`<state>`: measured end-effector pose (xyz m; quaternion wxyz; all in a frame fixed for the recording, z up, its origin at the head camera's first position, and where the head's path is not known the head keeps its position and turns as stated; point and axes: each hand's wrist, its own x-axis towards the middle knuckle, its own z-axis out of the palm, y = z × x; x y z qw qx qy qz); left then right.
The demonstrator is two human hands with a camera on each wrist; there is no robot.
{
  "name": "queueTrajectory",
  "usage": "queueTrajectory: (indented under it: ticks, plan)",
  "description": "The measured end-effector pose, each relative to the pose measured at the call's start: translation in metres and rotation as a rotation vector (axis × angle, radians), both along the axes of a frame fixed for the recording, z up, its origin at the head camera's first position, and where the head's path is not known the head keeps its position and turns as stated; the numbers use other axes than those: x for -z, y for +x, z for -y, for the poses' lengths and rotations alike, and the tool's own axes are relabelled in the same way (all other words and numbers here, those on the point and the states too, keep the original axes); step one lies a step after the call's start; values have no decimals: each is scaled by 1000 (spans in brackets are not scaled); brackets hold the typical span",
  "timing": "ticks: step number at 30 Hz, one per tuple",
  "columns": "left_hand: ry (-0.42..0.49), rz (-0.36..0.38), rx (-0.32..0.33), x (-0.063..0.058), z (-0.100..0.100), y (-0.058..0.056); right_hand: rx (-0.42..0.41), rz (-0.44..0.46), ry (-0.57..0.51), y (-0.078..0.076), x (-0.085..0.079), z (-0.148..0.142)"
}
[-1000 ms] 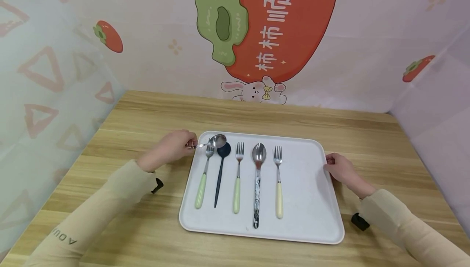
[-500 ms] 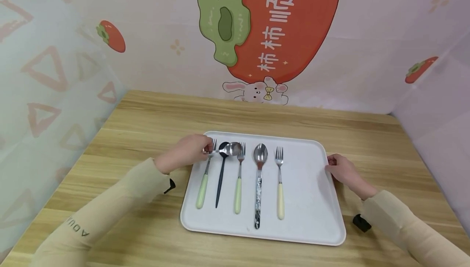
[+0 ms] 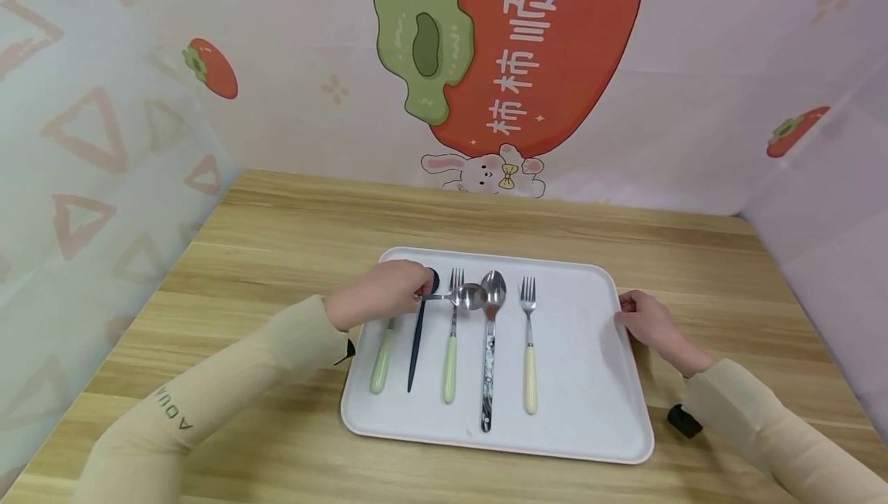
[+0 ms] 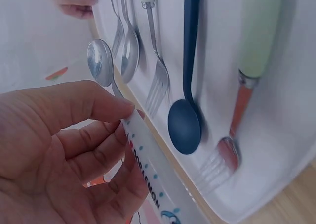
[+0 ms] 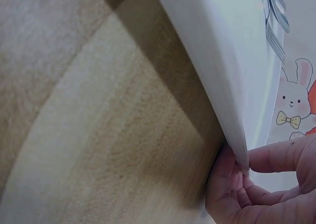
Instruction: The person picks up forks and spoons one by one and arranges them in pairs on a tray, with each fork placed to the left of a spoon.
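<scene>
Over the left part of a white tray, my left hand pinches a spoon with its steel bowl pointing right. In the left wrist view, thumb and fingers grip its white printed handle. That bowl overlaps a green-handled fork and a longer spoon in the head view. My right hand holds the tray's right rim, thumb above and fingers below, as the right wrist view shows. A dark blue spoon and another green-handled fork lie near my left hand, the fork's head hidden by it.
A cream-handled fork lies right of the longer spoon on the tray. Beneath is a wood-grain table, with a printed backdrop standing behind it and at both sides.
My left hand has moved right from the tray's left rim, carrying the spoon across the fork and dark blue spoon. The right hand stays at the right rim.
</scene>
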<state>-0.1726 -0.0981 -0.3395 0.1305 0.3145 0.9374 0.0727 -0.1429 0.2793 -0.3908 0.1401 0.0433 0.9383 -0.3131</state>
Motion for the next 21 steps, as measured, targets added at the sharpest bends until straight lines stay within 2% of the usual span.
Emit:
queueTrajectory:
  ticks: [8, 14, 21]
  plan:
    - [-33, 18, -16, -2, -23, 3, -2, 9, 4, -1, 1, -1]
    - [-8, -4, 37, 1, -35, 6, -13, -6, 8, -1, 2, -2]
    - [-35, -12, 91, 2, -54, 10, -3, -12, 8, -1, 2, -1]
